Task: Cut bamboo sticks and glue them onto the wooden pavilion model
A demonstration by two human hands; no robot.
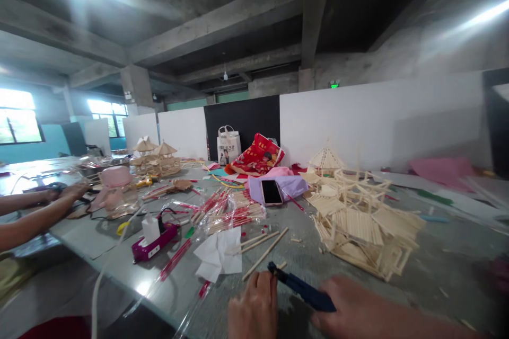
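Note:
My right hand (352,302) is closed round a dark blue tool (304,290) with a black head; its exact kind is hard to make out. The head points left and meets the fingertips of my left hand (256,302). Those fingers are pressed together on a short wooden stick (282,265), whose end shows just behind the tool's head. Longer bare sticks (265,254) lie just beyond my left hand. To the right stands a wooden-stick model building (353,228) with slatted roofs and railings.
White paper (220,254), a purple power strip (155,242) and plastic-wrapped stick bundles (234,209) lie left of centre. A phone (271,192) rests on lilac cloth. At the far left, another person's arms (43,212) reach over the table near a pink-lidded jar (117,190).

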